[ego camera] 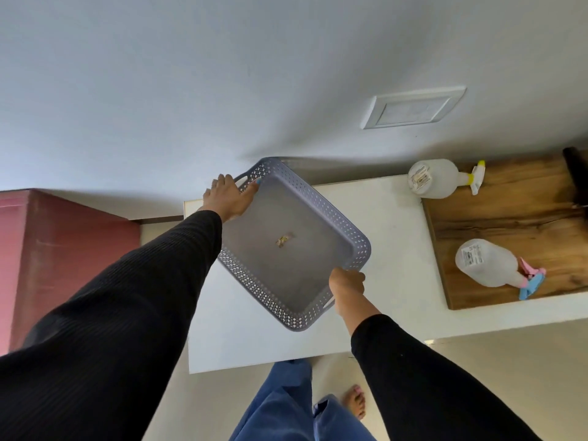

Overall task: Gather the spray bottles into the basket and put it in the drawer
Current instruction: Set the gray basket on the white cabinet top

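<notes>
A grey perforated basket (pixel 321 214) sits turned at an angle over the white cabinet top (pixel 394 224). My left hand (pixel 227 195) grips its far-left handle end and my right hand (pixel 346 289) grips its near-right handle end. Only a small scrap lies in the basket. Two translucent spray bottles lie on their sides to the right: one with a yellow and white nozzle (pixel 437 179) at the back by the wall, one with a pink and blue nozzle (pixel 490 264) on the wooden surface (pixel 525 218). No drawer is visible.
A white wall with a switch plate (pixel 412 107) runs behind the cabinet. A red-pink block (pixel 63 249) stands at the left. A dark object (pixel 576 173) sits at the far right of the wood. My legs and a bare foot (pixel 354 404) stand before the cabinet.
</notes>
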